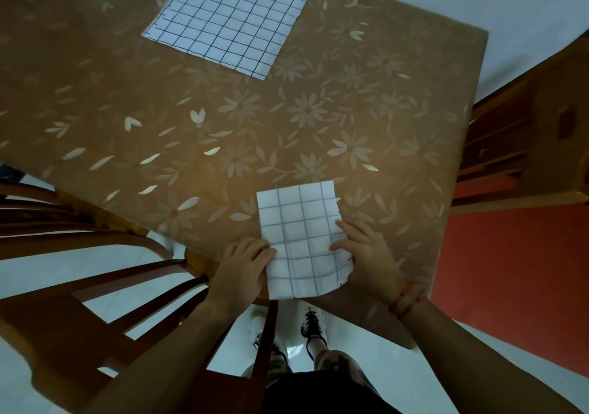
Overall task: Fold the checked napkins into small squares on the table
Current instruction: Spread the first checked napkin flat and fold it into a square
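Folded napkin (299, 228) lies as a tall rectangle at the near edge of the desk (159, 101), and its near end appears to hang a little past that edge. A second, spread napkin (229, 18) lies flat on the far side, well apart and untouched. The left hand (245, 262) has its fingers curled at the strip's left edge and looks to be pinching it. The right hand (366, 251) lies over the right edge with fairly straight fingers, its thumb pressing down on the cloth. We judge the step in hand to be the next cross-fold, bringing the near end up to the far end to make the small square. Risks noted: the near right corner is curled and wavy, so the layers may already be out of register, and a fold made now would fix that skew into the square. Because the near end seems unsupported, releasing both hands together could let the cloth slide toward the floor or the chair (95, 302). The desk covering looks smooth, so the strip may creep if one hand lifts while the other pushes. The check lines are our guide for squareness.
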{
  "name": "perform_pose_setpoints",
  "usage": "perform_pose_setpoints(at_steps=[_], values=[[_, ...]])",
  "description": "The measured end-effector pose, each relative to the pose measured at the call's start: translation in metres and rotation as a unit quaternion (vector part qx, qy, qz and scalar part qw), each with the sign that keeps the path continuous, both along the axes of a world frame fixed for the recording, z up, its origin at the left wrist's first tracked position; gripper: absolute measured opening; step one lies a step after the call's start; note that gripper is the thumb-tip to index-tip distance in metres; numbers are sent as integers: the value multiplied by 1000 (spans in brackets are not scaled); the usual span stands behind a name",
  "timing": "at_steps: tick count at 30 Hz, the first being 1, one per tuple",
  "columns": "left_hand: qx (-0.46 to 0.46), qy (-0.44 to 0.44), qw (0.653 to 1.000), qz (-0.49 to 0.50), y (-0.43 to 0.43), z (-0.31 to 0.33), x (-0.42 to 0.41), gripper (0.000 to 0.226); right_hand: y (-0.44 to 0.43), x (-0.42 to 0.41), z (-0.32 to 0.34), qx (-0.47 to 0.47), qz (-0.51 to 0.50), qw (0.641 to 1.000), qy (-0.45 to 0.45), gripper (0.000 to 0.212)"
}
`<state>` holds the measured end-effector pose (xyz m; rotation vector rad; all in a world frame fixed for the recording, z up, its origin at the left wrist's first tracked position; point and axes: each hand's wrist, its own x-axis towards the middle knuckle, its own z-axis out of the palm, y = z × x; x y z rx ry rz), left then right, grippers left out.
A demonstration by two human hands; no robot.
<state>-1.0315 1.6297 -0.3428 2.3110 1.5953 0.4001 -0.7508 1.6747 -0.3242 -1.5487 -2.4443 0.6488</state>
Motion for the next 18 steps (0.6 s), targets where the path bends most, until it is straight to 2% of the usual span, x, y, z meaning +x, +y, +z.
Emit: perform_pose_setpoints(at_steps=[3,10,13,15,18], values=[[-11,-21,1000,13,1,2,1,31,5,1,1,-10,20,1000,6,43],[-46,-57,996,41,4,1,-6,32,19,2,-3,-46,62,997,2,47],[-52,-95,990,89,6,2,-4,31,26,0,2,-95,3,994,45,31],[-60,-120,981,141,12,4,0,18,33,-6,6,-114,-48,989,83,17],[-88,-139,965,206,28,7,5,22,42,-16,6,-150,-141,975,88,16]])
